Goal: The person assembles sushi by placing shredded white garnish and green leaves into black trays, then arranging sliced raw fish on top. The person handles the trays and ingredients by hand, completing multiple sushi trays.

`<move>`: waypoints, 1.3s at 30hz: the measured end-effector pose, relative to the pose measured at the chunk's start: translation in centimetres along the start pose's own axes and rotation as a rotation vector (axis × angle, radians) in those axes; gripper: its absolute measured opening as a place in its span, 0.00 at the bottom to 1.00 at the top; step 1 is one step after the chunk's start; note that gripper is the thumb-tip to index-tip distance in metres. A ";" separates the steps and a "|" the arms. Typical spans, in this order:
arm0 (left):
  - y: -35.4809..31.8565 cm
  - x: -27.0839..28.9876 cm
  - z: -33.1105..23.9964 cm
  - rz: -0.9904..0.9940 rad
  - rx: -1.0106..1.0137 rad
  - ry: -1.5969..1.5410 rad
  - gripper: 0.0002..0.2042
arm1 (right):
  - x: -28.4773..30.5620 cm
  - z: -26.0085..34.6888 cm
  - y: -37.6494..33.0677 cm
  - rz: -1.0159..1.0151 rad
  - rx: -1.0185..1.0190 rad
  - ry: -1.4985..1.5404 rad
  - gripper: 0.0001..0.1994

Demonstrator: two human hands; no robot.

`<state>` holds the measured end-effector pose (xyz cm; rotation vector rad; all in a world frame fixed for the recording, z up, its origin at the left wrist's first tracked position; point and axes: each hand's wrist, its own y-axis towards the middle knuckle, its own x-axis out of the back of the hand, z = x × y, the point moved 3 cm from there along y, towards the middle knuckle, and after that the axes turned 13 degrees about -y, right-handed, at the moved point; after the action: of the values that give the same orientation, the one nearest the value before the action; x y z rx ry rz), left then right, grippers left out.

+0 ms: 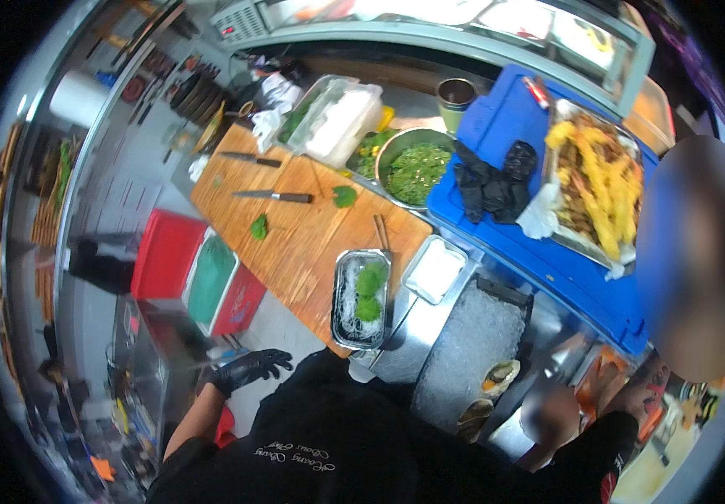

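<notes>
My left hand (251, 370), in a black glove, hangs off the left side of the cutting board with fingers spread and nothing in it. My right arm (597, 449), black-sleeved, reaches right toward an orange-filled container; its hand is hard to make out among other shapes. In front of me a foil tray (347, 312) rests at the near edge of the wooden cutting board (295, 244), with white shreds and green leaves (368, 290) inside. Two knives (272, 196) and loose green leaves (260, 226) lie on the board. Beside the foil tray sits a small white tray (436, 269).
Right of the board is a bed of ice (471, 336) with oyster shells (499, 378). Behind stand a bowl of greens (417, 172) and clear tubs (341, 118). A blue cooler lid (497, 109) bears a tray of fried food (601, 185). A red cooler (165, 252) stands left; a blurred person stands right.
</notes>
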<state>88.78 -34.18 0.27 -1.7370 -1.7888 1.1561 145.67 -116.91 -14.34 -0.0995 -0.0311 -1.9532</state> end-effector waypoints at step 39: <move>18.5 34.7 -9.4 -0.357 -0.885 0.551 0.17 | -49.9 17.8 -64.8 0.715 -0.073 -0.644 0.19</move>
<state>102.17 -0.48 -17.56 -1.7592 -2.2249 -0.3243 105.20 -45.28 0.85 -0.6884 -0.3060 -1.1454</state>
